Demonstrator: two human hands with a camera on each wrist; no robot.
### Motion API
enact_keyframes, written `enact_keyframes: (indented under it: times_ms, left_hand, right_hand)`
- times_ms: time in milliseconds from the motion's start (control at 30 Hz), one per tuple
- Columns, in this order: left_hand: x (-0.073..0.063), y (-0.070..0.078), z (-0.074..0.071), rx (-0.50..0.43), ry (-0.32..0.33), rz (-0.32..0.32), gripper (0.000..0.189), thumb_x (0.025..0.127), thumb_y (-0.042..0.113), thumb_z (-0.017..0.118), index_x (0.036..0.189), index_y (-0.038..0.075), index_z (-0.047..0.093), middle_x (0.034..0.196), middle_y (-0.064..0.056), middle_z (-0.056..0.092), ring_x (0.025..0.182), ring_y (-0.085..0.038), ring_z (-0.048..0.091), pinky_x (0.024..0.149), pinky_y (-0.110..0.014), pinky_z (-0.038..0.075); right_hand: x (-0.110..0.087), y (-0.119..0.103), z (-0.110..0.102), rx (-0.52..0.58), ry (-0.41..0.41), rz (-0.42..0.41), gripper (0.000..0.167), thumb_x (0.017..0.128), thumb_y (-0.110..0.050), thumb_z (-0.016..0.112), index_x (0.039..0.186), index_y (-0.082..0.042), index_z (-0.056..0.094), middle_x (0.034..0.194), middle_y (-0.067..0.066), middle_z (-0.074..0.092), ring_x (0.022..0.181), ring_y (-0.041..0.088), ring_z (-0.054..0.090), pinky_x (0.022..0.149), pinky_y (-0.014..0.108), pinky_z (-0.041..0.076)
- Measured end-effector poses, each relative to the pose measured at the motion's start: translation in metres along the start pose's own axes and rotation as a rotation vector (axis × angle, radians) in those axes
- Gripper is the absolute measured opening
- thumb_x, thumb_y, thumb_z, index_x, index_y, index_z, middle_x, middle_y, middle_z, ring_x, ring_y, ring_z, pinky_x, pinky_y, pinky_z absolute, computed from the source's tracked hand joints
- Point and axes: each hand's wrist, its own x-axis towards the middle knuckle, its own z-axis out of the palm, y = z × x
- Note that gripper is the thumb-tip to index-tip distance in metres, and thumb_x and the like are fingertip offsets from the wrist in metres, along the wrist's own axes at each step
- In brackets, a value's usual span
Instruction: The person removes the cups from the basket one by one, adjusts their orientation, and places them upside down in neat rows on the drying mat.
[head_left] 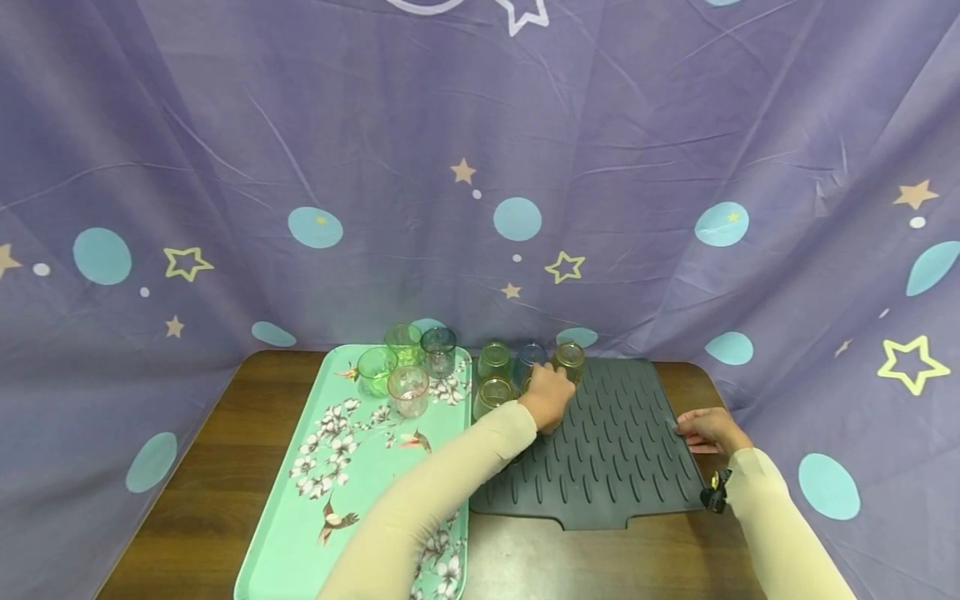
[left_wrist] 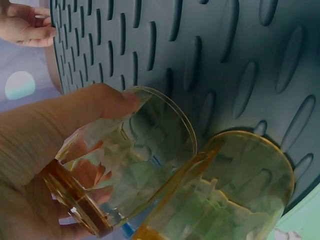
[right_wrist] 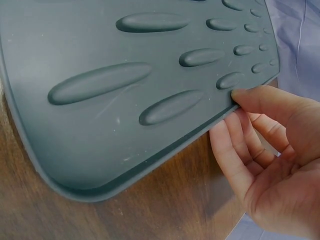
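My left hand [head_left: 548,395] grips a pale amber glass [left_wrist: 145,150] over the dark grey drying mat [head_left: 622,433]. In the left wrist view its rim faces the mat and its thick base points away. Touching or nearly touching it is another amber glass [left_wrist: 245,185], rim toward the mat. Around the hand in the head view stand a green glass [head_left: 494,362], a blue glass [head_left: 529,357], a yellow glass [head_left: 571,358] and a pale yellow glass [head_left: 493,394]. My right hand [head_left: 708,431] pinches the mat's right edge between thumb and fingers.
Left of the mat, a mint floral tray [head_left: 300,517] bears two green glasses [head_left: 377,371], a dark grey glass [head_left: 438,352] and a pinkish glass [head_left: 408,392]. Both lie on a brown wooden table [head_left: 195,483]. A purple patterned curtain [head_left: 420,250] hangs behind and at the sides.
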Motion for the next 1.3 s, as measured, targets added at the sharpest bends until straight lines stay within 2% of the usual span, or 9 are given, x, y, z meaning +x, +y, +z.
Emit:
enact_keyframes:
  times_ms: [200,400,533,700,800,933,1100,1300]
  left_hand:
    - [0.004,0.000,0.007,-0.051,0.014,-0.021,0.050,0.078,0.033,0.085,0.125,0.026,0.071,0.130,-0.002,0.059,0.117,-0.026,0.056,0.105,-0.047,0.049]
    - [0.002,-0.007,0.006,-0.092,0.017,-0.006,0.047,0.083,0.031,0.081,0.128,0.027,0.069,0.135,-0.001,0.058,0.127,-0.025,0.053,0.110,-0.046,0.046]
    - [-0.002,-0.012,0.001,-0.145,0.050,0.002,0.048,0.084,0.030,0.080,0.130,0.027,0.067,0.138,-0.002,0.057,0.123,-0.024,0.053,0.101,-0.042,0.051]
    - [-0.004,-0.022,-0.003,-0.249,0.097,0.001,0.059,0.074,0.033,0.090,0.128,0.026,0.067,0.133,-0.002,0.058,0.116,-0.023,0.056,0.085,-0.038,0.057]
    - [-0.008,-0.029,-0.005,-0.324,0.124,-0.011,0.056,0.068,0.034,0.094,0.118,0.026,0.070,0.126,-0.001,0.061,0.111,-0.023,0.058,0.082,-0.038,0.057]
    - [-0.018,-0.040,-0.008,-0.402,0.157,-0.015,0.054,0.070,0.037,0.093,0.118,0.026,0.071,0.120,0.001,0.063,0.107,-0.022,0.059,0.084,-0.039,0.056]
    - [-0.034,-0.062,-0.012,-0.520,0.256,-0.026,0.060,0.078,0.043,0.086,0.131,0.025,0.066,0.120,0.001,0.063,0.107,-0.022,0.060,0.086,-0.040,0.054]
    - [-0.056,-0.095,-0.005,-0.825,0.444,-0.114,0.056,0.082,0.038,0.083,0.132,0.025,0.065,0.122,-0.003,0.066,0.109,-0.023,0.061,0.088,-0.044,0.053]
  right_hand:
    - [0.000,0.000,0.001,0.008,0.005,0.007,0.006,0.092,-0.002,0.067,0.098,-0.001,0.069,0.073,-0.003,0.065,0.068,0.013,0.064,0.068,0.031,0.062]
    - [0.001,0.000,0.001,0.013,0.003,0.003,0.005,0.092,-0.002,0.067,0.097,-0.001,0.069,0.072,-0.003,0.064,0.068,0.013,0.064,0.067,0.030,0.062]
    - [0.001,0.000,0.000,0.009,0.001,0.000,0.005,0.093,-0.002,0.066,0.097,-0.002,0.068,0.073,-0.003,0.064,0.068,0.013,0.064,0.068,0.031,0.062]
    - [0.003,0.002,0.000,0.009,-0.002,0.001,0.008,0.092,-0.003,0.068,0.100,-0.001,0.068,0.074,-0.003,0.065,0.069,0.013,0.064,0.069,0.031,0.062]
    - [0.003,0.002,-0.001,0.001,-0.003,0.002,0.009,0.092,-0.003,0.068,0.101,0.000,0.067,0.074,-0.003,0.064,0.069,0.012,0.064,0.069,0.031,0.062]
    - [0.004,0.002,0.001,-0.009,-0.006,-0.002,0.007,0.093,-0.004,0.068,0.099,0.000,0.068,0.074,-0.003,0.064,0.069,0.012,0.064,0.069,0.031,0.062]
    - [0.003,0.002,0.002,0.006,-0.008,0.001,0.002,0.093,-0.003,0.067,0.092,-0.004,0.068,0.074,-0.003,0.064,0.069,0.012,0.064,0.068,0.030,0.062]
    - [0.003,0.002,0.000,-0.002,-0.014,0.001,0.004,0.094,-0.004,0.065,0.092,-0.004,0.068,0.074,-0.003,0.064,0.070,0.012,0.064,0.069,0.030,0.062]
